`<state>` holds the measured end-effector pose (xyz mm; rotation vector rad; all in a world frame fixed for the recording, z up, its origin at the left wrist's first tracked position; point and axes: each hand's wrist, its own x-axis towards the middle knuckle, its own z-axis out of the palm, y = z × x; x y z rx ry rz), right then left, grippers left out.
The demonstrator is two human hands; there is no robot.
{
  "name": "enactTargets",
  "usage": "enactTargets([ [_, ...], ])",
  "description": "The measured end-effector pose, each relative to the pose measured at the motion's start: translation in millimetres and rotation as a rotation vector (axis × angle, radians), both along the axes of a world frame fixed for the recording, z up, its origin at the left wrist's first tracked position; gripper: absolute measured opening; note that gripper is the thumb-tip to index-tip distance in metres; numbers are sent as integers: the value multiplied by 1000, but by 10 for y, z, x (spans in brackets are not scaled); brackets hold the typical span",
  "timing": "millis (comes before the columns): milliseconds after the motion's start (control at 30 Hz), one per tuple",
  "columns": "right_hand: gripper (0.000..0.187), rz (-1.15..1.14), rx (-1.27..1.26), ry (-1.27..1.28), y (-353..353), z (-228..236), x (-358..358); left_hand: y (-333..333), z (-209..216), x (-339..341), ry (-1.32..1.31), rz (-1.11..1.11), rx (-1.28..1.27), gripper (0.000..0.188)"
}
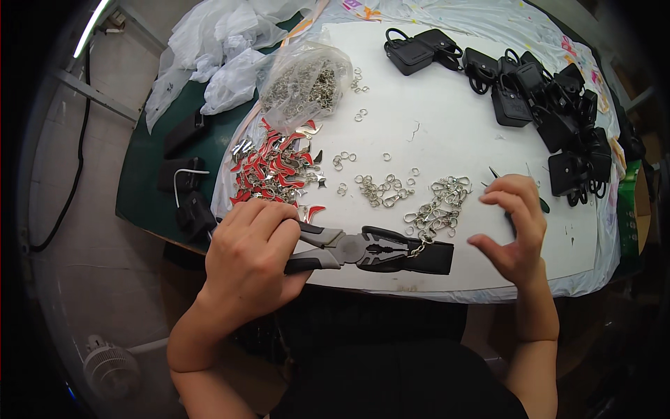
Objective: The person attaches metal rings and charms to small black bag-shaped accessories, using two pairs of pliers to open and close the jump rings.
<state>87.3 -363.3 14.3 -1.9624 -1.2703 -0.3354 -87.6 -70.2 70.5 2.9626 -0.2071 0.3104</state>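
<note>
My left hand point(255, 241) is wrapped round the grey and black handles of a pair of combination pliers point(354, 248). The jaws point right and overlap a black leather-like strap piece point(434, 259) near the front edge of the table. At the jaw tips lies a short metal chain point(417, 248); whether they grip it I cannot tell. To the right, my right hand point(515, 227) hovers with thumb and fingers apart and nothing visible between them. Behind its fingers a dark pointed tool point(494, 173) shows in part. Silver clasps with rings point(438, 204) lie just beyond the strap.
Red and silver charms point(276, 167) are heaped at the left, below a clear bag of metal rings point(307, 84). Loose rings point(384, 190) lie mid-table. Several small black cases with loops point(513, 105) line the far right. White plastic bags point(223, 42) sit far left.
</note>
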Motion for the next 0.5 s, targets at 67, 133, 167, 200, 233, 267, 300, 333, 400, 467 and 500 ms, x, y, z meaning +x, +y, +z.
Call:
enactTargets([
  [67, 60, -188, -281, 67, -409, -67, 150, 34, -3, -13, 19, 39, -27, 44],
  [133, 75, -381, -501, 68, -751, -189, 147, 58, -18, 29, 72, 39, -50, 47],
  [167, 76, -403, -530, 81, -868, -261, 135, 56, -24, 67, 49, 24, -50, 46],
  [200, 78, -429, -558, 96, -953, -336, 111, 61, -34, 102, 26, 6, -50, 46],
  [233, 80, -453, -586, 111, -1002, -382, 90, 81, -41, 118, 42, -10, -47, 46],
  [267, 76, -464, -602, 99, -1013, -400, 84, 111, -46, 123, 57, -25, -43, 46],
  [300, 73, -474, -614, 90, -986, -408, 89, 131, -47, 128, 73, -41, -35, 46],
  [333, 69, -484, -627, 79, -954, -406, 100, 136, -42, 132, 84, -31, -29, 46],
  [400, 59, -541, -807, 102, -848, -323, 190, 148, -11, 131, 101, -8, -17, 45],
  [467, 51, -552, -863, 216, -762, -179, 194, 151, 20, 133, 100, -9, -37, 43],
  [500, 47, -521, -827, 317, -695, -90, 194, 158, 39, 110, 101, 4, -45, 43],
])
